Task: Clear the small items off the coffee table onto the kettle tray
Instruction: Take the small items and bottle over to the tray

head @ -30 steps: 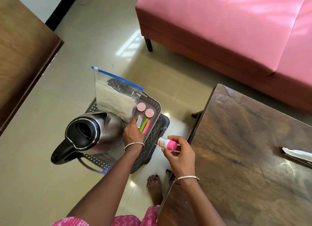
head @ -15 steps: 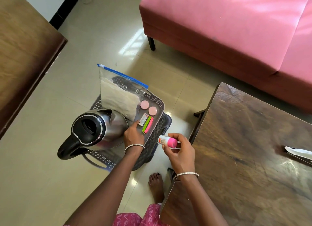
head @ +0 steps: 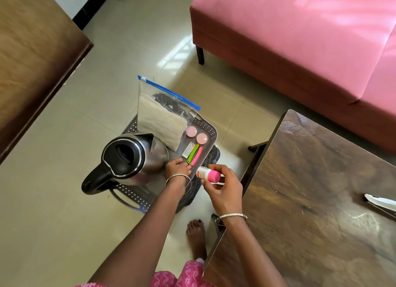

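A dark perforated tray [head: 209,129] rests on a low stool on the floor. It carries a steel kettle [head: 132,158], a zip bag [head: 165,117], two pink round lids [head: 197,135], a small sachet [head: 187,151] and a green and pink clip [head: 194,154]. My left hand [head: 178,168] rests on the tray beside the kettle, fingertips touching the near end of the clip. My right hand [head: 222,187] holds a small white bottle with a pink cap [head: 207,174] just over the tray's near right edge, left of the dark wooden coffee table [head: 310,201].
A white packet [head: 380,201] lies at the coffee table's right edge. A pink sofa [head: 300,40] stands behind it. A brown wooden surface [head: 32,61] fills the left side. My bare foot [head: 196,235] is on the tiled floor between stool and table.
My right hand has carried the bottle a little closer to the tray. My left hand has drawn back slightly from the sachet to the clip's near end.
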Action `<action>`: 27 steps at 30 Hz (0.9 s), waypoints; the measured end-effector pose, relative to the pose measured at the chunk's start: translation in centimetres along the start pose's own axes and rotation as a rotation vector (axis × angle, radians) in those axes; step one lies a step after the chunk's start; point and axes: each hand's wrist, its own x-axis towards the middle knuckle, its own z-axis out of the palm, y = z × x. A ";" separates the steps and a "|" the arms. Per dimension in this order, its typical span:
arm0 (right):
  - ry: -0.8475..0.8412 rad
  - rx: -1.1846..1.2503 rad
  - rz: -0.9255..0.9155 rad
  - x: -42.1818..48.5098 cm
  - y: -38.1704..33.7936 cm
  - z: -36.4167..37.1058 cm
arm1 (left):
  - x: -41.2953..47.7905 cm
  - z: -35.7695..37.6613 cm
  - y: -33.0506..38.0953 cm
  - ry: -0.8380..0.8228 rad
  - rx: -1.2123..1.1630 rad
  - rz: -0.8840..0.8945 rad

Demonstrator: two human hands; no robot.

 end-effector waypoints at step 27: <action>-0.128 -0.954 -0.380 4.3 -0.5 7.7 | -3.9 -6.6 -2.5 0.161 0.463 0.304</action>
